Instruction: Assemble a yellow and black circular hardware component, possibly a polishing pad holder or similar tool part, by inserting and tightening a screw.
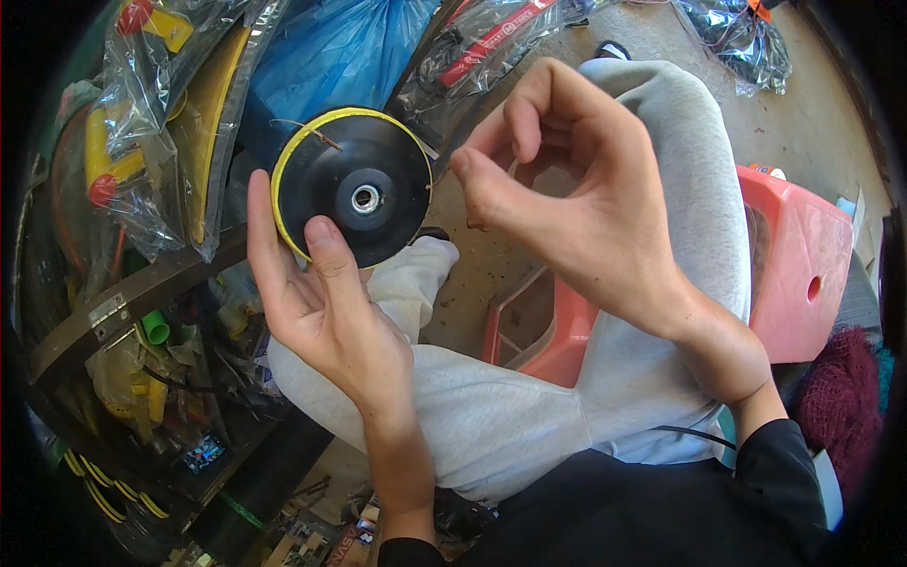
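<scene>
Here, a yellow-rimmed black disc (392, 156) is sitting left of centre, the left hand (326, 317) clasping its near edge between thumb and fingers. To the right, the right hand (586, 189) is curling its fingers toward the thumb, holding what, if anything, I cannot tell; farther away, a red strip (496, 43) is showing pale lettering.

Blue plastic bag (331, 57), pink stool (792, 250)

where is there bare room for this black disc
The barest patch for the black disc is the upper-right floor, bordered by the grey trouser leg, pink stool and plastic-wrapped bundle. A smaller strip lies between the legs, left of the pink plastic. The left side is crowded with bagged yellow pieces and a blue bag.
</scene>
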`<state>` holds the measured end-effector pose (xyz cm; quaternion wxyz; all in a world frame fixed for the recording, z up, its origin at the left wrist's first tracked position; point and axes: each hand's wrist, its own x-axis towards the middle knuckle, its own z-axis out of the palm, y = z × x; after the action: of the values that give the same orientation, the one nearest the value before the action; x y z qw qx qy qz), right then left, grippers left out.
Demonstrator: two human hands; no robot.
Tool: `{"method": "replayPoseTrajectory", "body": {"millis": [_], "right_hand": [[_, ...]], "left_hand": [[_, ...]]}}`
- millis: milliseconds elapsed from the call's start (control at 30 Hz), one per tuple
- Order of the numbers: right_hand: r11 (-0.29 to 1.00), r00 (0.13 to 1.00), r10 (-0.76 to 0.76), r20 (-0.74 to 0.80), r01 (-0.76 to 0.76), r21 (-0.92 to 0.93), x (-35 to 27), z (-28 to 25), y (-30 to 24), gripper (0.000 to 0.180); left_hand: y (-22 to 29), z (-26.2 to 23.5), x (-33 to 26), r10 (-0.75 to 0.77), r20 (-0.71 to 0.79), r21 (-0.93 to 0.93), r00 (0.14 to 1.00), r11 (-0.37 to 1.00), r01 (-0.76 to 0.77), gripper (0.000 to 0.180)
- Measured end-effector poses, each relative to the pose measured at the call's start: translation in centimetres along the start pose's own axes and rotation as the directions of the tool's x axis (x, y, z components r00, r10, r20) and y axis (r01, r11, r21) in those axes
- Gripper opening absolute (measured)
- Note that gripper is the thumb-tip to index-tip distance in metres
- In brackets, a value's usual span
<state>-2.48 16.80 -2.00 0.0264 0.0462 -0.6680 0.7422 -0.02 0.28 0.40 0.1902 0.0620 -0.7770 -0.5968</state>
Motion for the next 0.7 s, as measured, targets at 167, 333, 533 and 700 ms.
{"method": "replayPoseTrajectory", "body": {"millis": [167,333,533,700], "right_hand": [[0.992,0.993,0.101,-0.053,-0.096,0.083,0.9,-1.0,0.5,0.030],[0.769,0.936,0.311,0.167,-0.351,0.534,1.8,-3.9,-0.5,0.015],[0.952,0.947,0.292,-0.136,-0.274,0.140,3.2,-5.6,3.3,0.031],[0.955,0.937,0.289,-0.196,-0.270,0.122,3.9,-6.3,4.3,0.017]], "left_hand": [[-0.3,-0.9,0.7,0.039,-0.020,0.055,0.999,0.998,-0.037,0.046],[-0.1,-1.5,1.2,0.053,-0.058,0.116,0.997,0.992,-0.046,0.044],[-0.1,-1.2,1.2,0.064,-0.049,0.075,0.997,0.995,-0.060,0.043],[0.2,-2.5,1.6,0.032,-0.041,-0.015,0.999,0.999,-0.033,0.042]]}}
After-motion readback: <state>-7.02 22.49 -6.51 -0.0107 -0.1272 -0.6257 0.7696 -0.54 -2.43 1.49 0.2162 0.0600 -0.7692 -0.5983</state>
